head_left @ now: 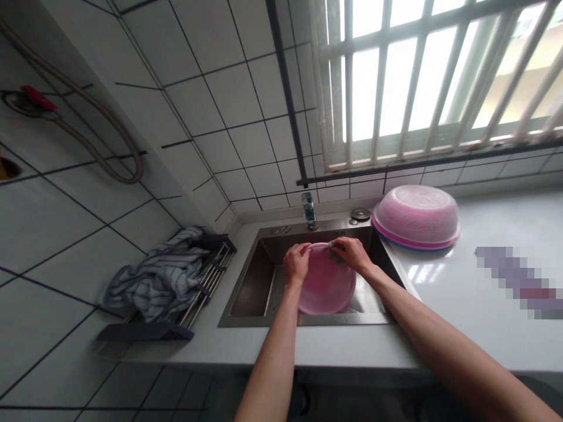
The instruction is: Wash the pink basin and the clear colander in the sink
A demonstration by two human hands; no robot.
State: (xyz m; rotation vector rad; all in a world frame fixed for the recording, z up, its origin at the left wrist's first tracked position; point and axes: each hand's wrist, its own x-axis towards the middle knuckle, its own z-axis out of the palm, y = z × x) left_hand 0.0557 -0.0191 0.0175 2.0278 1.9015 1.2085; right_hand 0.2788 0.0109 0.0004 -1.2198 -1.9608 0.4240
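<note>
A round pink plastic basin (pixel 326 284) stands tilted in the steel sink (pixel 253 281), under the tap (pixel 309 210). My left hand (pixel 296 261) is closed on the basin's far rim at the left. My right hand (pixel 352 253) is closed on a small dark scrubbing pad (pixel 336 253) and presses it on the same rim, just right of the left hand. Both forearms reach in from the bottom edge.
An upturned pink basin (pixel 416 217) on a stack lies on the white counter (pixel 466 305) right of the sink. A striped cloth (pixel 162 275) hangs over a dark rack (pixel 202 290) left of the sink. Tiled wall and barred window stand behind.
</note>
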